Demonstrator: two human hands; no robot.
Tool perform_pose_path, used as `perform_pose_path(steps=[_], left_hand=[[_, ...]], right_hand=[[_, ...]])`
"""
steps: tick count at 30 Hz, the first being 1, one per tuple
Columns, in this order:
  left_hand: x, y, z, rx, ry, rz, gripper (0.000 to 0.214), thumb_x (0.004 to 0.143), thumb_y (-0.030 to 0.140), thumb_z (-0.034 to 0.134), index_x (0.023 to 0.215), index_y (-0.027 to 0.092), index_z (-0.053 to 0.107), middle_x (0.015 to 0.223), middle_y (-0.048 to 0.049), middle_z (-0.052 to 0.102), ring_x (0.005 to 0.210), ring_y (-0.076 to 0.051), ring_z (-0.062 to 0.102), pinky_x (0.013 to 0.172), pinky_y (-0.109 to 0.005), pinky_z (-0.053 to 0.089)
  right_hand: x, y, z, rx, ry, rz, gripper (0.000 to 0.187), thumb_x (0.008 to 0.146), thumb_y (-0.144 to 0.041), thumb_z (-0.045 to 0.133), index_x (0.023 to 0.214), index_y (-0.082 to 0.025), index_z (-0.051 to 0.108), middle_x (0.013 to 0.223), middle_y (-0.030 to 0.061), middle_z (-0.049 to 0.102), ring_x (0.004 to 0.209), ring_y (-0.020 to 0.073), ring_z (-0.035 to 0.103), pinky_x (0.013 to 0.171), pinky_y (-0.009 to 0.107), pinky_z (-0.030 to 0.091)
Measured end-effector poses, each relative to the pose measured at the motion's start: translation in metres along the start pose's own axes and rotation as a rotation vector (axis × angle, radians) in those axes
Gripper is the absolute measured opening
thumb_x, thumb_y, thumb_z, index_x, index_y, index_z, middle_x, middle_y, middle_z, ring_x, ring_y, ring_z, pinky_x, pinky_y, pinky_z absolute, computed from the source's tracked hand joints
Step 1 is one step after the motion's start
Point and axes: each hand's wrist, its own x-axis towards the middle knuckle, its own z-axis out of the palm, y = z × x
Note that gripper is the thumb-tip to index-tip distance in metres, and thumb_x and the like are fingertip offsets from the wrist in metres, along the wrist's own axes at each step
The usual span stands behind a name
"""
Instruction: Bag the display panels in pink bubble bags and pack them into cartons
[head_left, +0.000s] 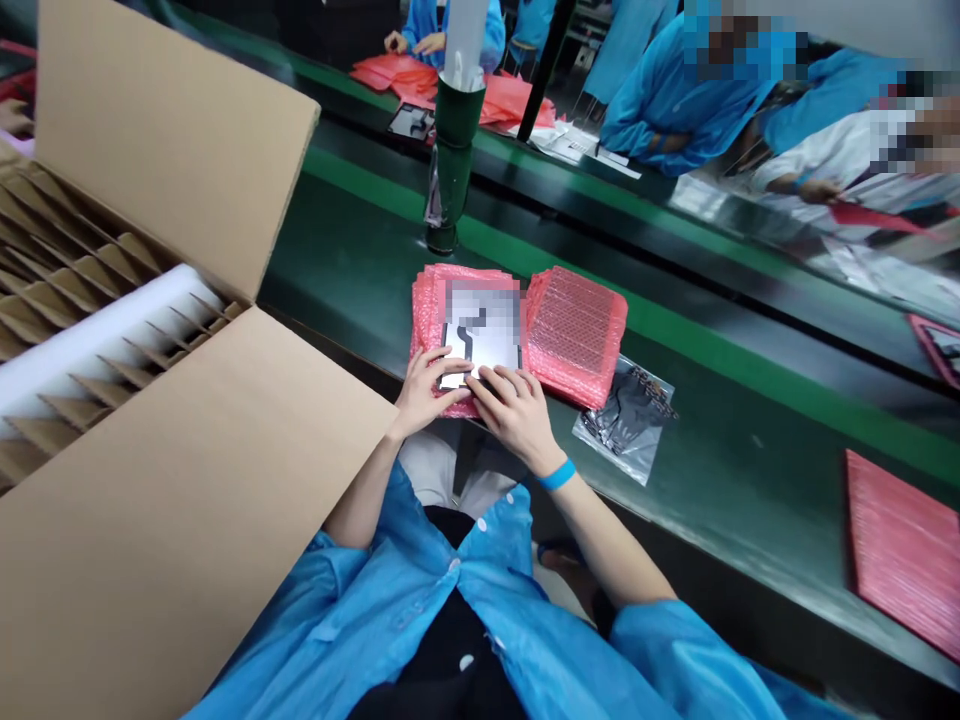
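Both forearms are extended forward from lower centre, with the left hand (427,388) and right hand (511,415) laid open and unclenched on a pixelated flat item (480,325), which is placed on pink bubble-wrap pouches (424,340) at frame centre.

Your left hand (427,392) and right hand (514,418) lie flat, palms down, close together. Your left forearm (360,490) and right forearm (615,540) angle inward, a blue band (556,474) on your right wrist.

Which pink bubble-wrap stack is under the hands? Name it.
The left stack, topped by a blurred white card; the neighbouring stack and far pad lie bare.
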Motion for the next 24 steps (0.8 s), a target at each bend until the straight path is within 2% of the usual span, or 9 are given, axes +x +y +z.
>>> perform_pose_path(steps=[4,8,11,13,16,19,21,24], left_hand=[[0.000,-0.001,0.000,0.006,-0.003,0.001,0.039,0.100,0.032,0.080,0.139,0.029,0.075,0.139,-0.0087,0.077,0.156,-0.032,0.054,0.139,-0.058,0.032],[0.000,-0.002,0.001,0.011,0.006,-0.010,0.041,0.100,0.033,0.080,0.140,0.029,0.074,0.139,-0.0094,0.077,0.156,-0.032,0.053,0.137,-0.056,0.036],[-0.001,-0.002,0.001,0.008,0.013,-0.002,0.041,0.100,0.035,0.080,0.139,0.028,0.074,0.140,-0.0104,0.076,0.156,-0.032,0.054,0.136,-0.056,0.037],[-0.001,-0.002,0.000,-0.006,0.021,0.008,0.041,0.100,0.036,0.081,0.139,0.027,0.075,0.141,-0.0110,0.075,0.157,-0.032,0.053,0.135,-0.056,0.037],[-0.001,-0.005,0.002,-0.033,0.022,0.017,0.041,0.100,0.037,0.081,0.139,0.026,0.075,0.138,-0.0117,0.077,0.158,-0.033,0.052,0.135,-0.056,0.037],[-0.001,-0.009,0.004,-0.042,0.015,0.026,0.041,0.099,0.039,0.081,0.138,0.027,0.076,0.135,-0.0114,0.078,0.158,-0.033,0.052,0.136,-0.057,0.035],[0.000,-0.010,0.005,-0.045,0.022,0.029,0.042,0.099,0.040,0.080,0.138,0.027,0.076,0.136,-0.0111,0.078,0.159,-0.033,0.051,0.136,-0.056,0.035],[0.002,-0.007,0.003,-0.036,0.018,0.019,0.042,0.099,0.040,0.079,0.139,0.026,0.076,0.140,-0.0115,0.076,0.158,-0.032,0.051,0.136,-0.054,0.035]], right_hand=[[0.001,0.008,-0.002,-0.046,-0.033,-0.033,0.056,0.113,-0.025,0.052,0.168,-0.036,0.052,0.174,0.0066,0.052,0.158,0.0386,0.049,0.132,0.064,0.031],[0.003,0.009,-0.015,-0.028,-0.089,-0.126,0.068,0.110,-0.017,0.051,0.175,-0.038,0.041,0.178,0.0021,0.045,0.167,0.0363,0.037,0.137,0.064,0.025],[0.002,0.010,-0.028,-0.059,-0.059,-0.144,0.067,0.111,-0.027,0.056,0.176,-0.035,0.037,0.183,0.0027,0.037,0.172,0.0372,0.025,0.140,0.067,0.016],[-0.002,0.019,-0.033,-0.080,0.004,-0.058,0.063,0.111,-0.041,0.059,0.172,-0.031,0.044,0.183,0.0065,0.035,0.173,0.0392,0.023,0.140,0.069,0.013],[-0.013,0.050,-0.032,-0.050,0.105,0.178,0.068,0.111,-0.049,0.057,0.170,-0.019,0.046,0.181,0.0162,0.039,0.170,0.0400,0.030,0.137,0.066,0.025],[-0.026,0.087,-0.022,0.016,0.128,0.312,0.070,0.108,-0.042,0.056,0.171,-0.013,0.044,0.174,0.0199,0.048,0.165,0.0392,0.040,0.131,0.062,0.038],[-0.031,0.105,-0.016,0.048,0.151,0.338,0.061,0.106,-0.034,0.056,0.164,-0.014,0.055,0.168,0.0188,0.057,0.158,0.0390,0.049,0.128,0.062,0.040],[-0.033,0.120,-0.018,0.149,0.228,0.348,0.044,0.107,-0.035,0.052,0.137,-0.016,0.077,0.145,0.0196,0.075,0.136,0.0383,0.067,0.118,0.058,0.049]])
